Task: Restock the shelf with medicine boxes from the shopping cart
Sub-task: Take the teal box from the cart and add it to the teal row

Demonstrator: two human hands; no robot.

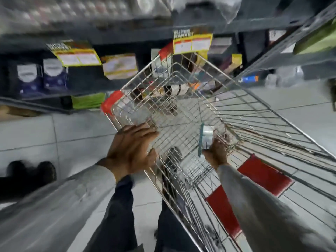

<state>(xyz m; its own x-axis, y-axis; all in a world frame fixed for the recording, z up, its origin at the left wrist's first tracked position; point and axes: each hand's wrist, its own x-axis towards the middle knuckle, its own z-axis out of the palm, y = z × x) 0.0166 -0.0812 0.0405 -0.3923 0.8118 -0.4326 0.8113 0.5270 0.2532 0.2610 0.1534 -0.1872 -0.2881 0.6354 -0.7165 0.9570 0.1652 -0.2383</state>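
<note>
Gripping a box [205, 138] low in cart [254, 113], R hand [218, 151] fingers clamped; L hand [131, 146] splayed on rim. Shelf [127, 31] restock pending.

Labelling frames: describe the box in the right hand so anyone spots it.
Start at the wire shopping cart filling the middle. Inside its near end, the right hand grips a small silvery box with a teal edge, the only box in this half of the basket.

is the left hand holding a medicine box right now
No, the left hand rests spread on the wire rim of the shopping cart, while the right hand reaches inside around a silvery box.
</note>
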